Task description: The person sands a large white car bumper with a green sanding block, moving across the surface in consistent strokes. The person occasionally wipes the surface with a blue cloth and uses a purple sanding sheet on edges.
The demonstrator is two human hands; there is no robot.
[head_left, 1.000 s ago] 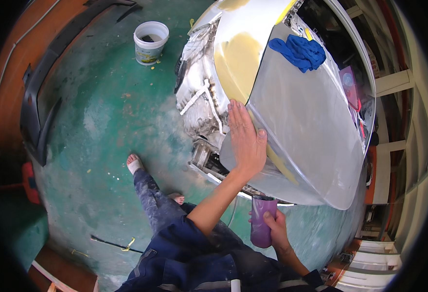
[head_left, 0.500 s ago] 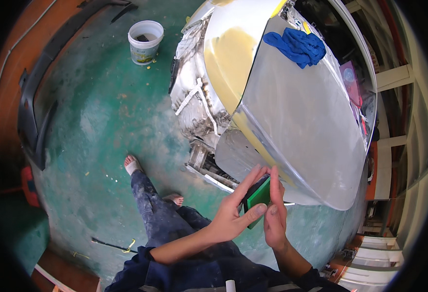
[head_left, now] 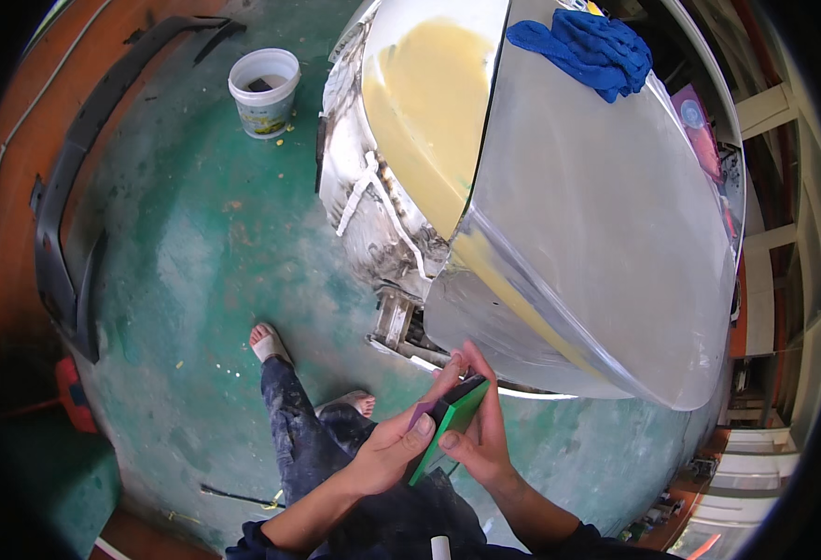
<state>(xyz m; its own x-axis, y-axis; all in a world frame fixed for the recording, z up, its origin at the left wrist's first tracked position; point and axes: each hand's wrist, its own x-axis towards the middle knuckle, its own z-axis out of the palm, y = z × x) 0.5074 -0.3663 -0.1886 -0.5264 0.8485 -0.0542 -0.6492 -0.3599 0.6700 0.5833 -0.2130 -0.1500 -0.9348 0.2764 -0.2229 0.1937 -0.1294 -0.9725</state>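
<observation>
Low in front of me, a flat block [head_left: 457,420] with a green side, a dark layer and a purple sheet is between my hands. My left hand [head_left: 397,445] grips its left side, thumb on the purple part [head_left: 418,411]. My right hand [head_left: 478,448] holds the right side, thumb against the green face. The fingertips of both hands are close together at the top. Just beyond them is a car body with a grey front panel [head_left: 588,243], a white panel with yellowish patches [head_left: 420,93] and an exposed inner section [head_left: 378,224]. A blue cloth [head_left: 597,56] lies on the grey panel.
A white bucket [head_left: 263,117] stands on the green floor [head_left: 187,280]. A dark bumper part [head_left: 56,243] lies along the orange wall at left. A red object [head_left: 73,392] is at lower left. My feet are below, left of the car. A thin dark rod [head_left: 233,495] lies nearby.
My left hand has left the car panel and joined my right hand on the block, which now shows its green face. Both hands have since moved slightly left and down, and the view has shifted.
</observation>
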